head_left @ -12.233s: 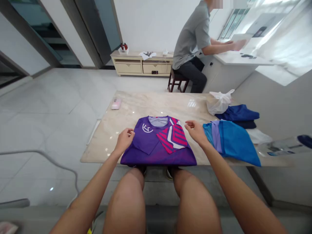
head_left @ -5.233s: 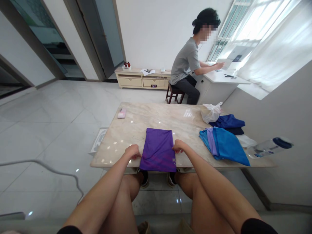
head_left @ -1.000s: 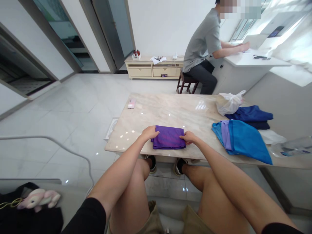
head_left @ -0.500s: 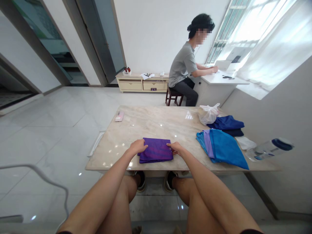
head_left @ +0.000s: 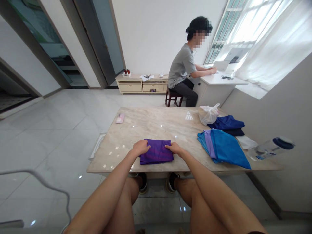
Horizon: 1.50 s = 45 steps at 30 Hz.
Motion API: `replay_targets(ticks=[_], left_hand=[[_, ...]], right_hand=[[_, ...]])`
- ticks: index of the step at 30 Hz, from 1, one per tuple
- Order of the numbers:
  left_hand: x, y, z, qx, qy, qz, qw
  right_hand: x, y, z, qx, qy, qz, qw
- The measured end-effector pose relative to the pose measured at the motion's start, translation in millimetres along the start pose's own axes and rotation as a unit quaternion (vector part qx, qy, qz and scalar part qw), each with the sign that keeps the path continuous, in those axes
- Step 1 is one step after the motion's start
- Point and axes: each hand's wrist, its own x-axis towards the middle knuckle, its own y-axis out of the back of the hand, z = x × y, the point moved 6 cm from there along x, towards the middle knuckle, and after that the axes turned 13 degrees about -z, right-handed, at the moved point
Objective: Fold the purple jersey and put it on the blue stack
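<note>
A purple shirt (head_left: 156, 152), folded into a small rectangle, lies near the front edge of the marble table (head_left: 146, 125). My left hand (head_left: 140, 147) rests flat on its left edge, fingers spread over the cloth. My right hand (head_left: 175, 148) lies on its right edge the same way. Neither hand grips the cloth; both press on it from above.
Blue garments (head_left: 224, 146) lie spread at the table's right, with a dark blue pile (head_left: 227, 124) and a white plastic bag (head_left: 207, 114) behind. A water bottle (head_left: 270, 149) lies at the right end. A pink item (head_left: 120, 118) sits far left. A person (head_left: 184, 73) sits at a desk beyond.
The shirt went from a spread front view to a long strip, then to a small rectangle. In the last second my hands stayed on its two sides while my head tilted up.
</note>
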Motion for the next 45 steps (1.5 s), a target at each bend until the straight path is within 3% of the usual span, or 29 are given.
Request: replay_targets(ticks=[11,18,23,28,31,35,38,41,45], left_hand=[[-8,-5,-11,-0.005,-0.034,-0.013,0.999],[-11,5,-15,-0.031,-0.03,0.017,0.999],[-24,23,4,-0.061,-0.055,0.081,0.993],[-44,30,32,-0.076,-0.106,0.107,0.986],[-53,29,45,-0.073,-0.127,0.11,0.983],[-60,28,60,-0.056,-0.146,0.108,0.982],[-61,27,69,-0.032,-0.157,0.103,0.982],[-53,29,74,-0.007,-0.156,0.102,0.982],[-37,33,83,0.019,-0.157,0.095,0.983]], right_hand=[[2,4,-6,-0.056,-0.072,0.008,0.996],[-12,19,-32,-0.181,-0.023,0.084,0.98],[-57,48,-61,-0.235,0.032,0.183,0.954],[-139,109,-67,-0.249,0.032,0.321,0.913],[-212,158,-53,-0.255,0.07,0.397,0.879],[-315,220,3,-0.178,0.076,0.47,0.861],[-372,238,51,-0.105,0.073,0.505,0.854],[-390,234,87,-0.059,0.043,0.515,0.854],[-373,246,105,0.019,0.052,0.54,0.84]])
